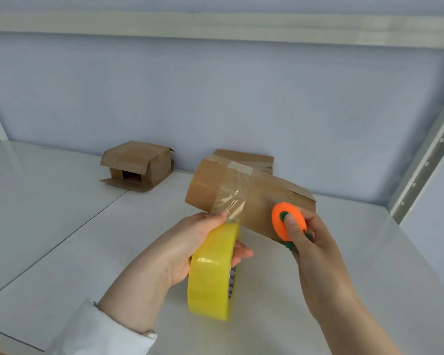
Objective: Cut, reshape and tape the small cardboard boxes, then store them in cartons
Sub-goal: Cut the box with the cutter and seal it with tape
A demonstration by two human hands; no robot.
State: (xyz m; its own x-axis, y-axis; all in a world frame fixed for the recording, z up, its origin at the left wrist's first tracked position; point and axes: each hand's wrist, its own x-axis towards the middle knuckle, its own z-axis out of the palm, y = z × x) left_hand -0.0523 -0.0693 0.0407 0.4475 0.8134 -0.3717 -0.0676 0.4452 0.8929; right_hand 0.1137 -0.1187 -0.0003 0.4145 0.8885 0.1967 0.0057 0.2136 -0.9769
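Step in hand: taping, by my reading; a clear strip runs from the yellow tape roll up and over the held box; that box is raised off the desk, tilted, at mid-frame
Next move: probably cutting the strip near the roll, then smoothing the loose end down; it calls for a taut strip and for the orange cutter to cross over from the box's right end; the strip is wrinkled at its lower edge, so it could stick to itself
Open box: back left on the desk near the wall; flaps splayed, no fresh tape seen; no hand on it
Left grip: closed on the tape roll; fingers pass through the core, thumb lies on top just where the strip leaves the roll; a white sleeve covers the forearm
Second box: behind the held box, against the wall; mostly hidden
Right grip: narrow, holding the orange cutter; the thumb presses it flat against the held box's near face at the right end; the fingers curl behind, and how they bear the box is hidden
Cartons: none in view
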